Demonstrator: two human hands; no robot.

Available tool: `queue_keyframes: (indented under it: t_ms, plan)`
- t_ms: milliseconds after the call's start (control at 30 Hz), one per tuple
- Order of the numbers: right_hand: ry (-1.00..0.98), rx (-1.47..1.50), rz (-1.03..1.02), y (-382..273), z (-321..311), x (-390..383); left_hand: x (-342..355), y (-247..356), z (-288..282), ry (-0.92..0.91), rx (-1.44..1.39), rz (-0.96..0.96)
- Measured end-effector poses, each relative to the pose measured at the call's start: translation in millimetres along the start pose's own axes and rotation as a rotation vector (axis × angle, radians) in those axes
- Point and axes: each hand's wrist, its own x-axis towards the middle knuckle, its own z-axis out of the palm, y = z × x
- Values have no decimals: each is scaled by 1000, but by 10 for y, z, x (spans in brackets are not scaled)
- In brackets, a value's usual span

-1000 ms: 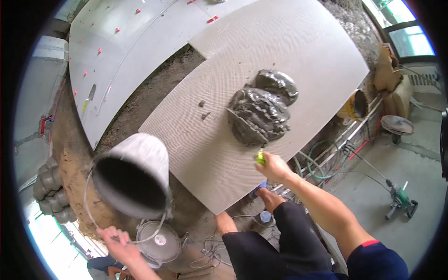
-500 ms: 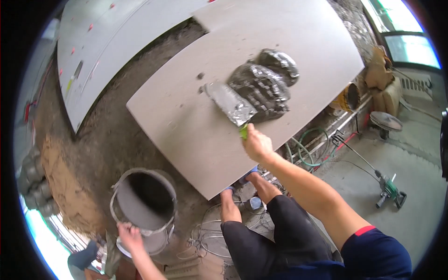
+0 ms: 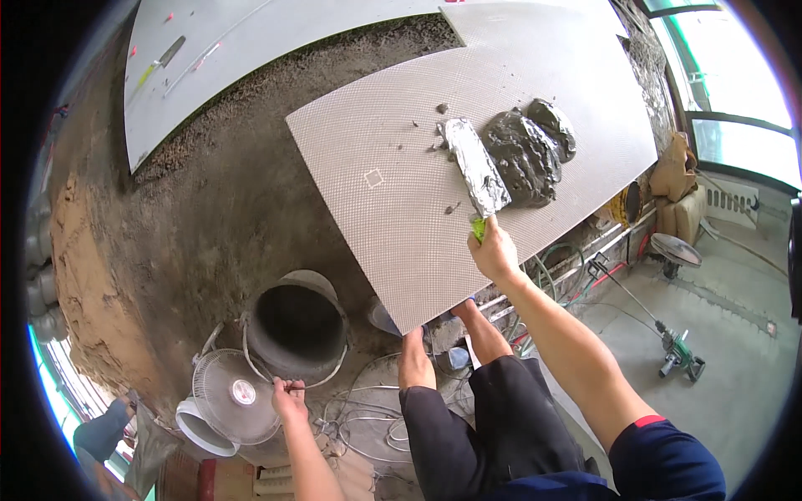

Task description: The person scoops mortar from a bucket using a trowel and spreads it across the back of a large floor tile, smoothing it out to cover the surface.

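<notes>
My right hand (image 3: 495,250) is closed around the green handle of a trowel (image 3: 476,167). Wet grey mortar coats its long blade, which reaches over a large tile (image 3: 368,225) with a fine grid pattern. Just right of the blade, a dark glossy heap of mortar (image 3: 525,163) sits on the tile, with small crumbs scattered to the left. My left hand (image 3: 289,398) grips the wire handle of a grey bucket (image 3: 324,294). The bucket is tipped, its mouth facing me and its inside dark. Whether its base touches the floor is hidden.
A fan (image 3: 225,388) stands beside the bucket at lower left. Loose cables (image 3: 368,409) lie around my feet. Another large panel (image 3: 251,50), carrying a second trowel (image 3: 163,58), lies at far left. A green power mixer (image 3: 681,355) rests on the floor at right. Sand (image 3: 92,284) is piled at left.
The view has shifted. The bucket has moved right, closer to the tile, uncovering the fan. My left hand keeps its hold on the handle, and the trowel stays beside the mortar heap.
</notes>
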Motion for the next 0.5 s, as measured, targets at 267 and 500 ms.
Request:
queue_keyframes:
  t_ms: [267, 500]
  plan:
    - [101, -9, 31, -17, 185, -48, 305, -300, -398, -5, 204, -154]
    - [74, -262, -10, -56, 262, -153, 139, -872, -576, 20, 633, -251]
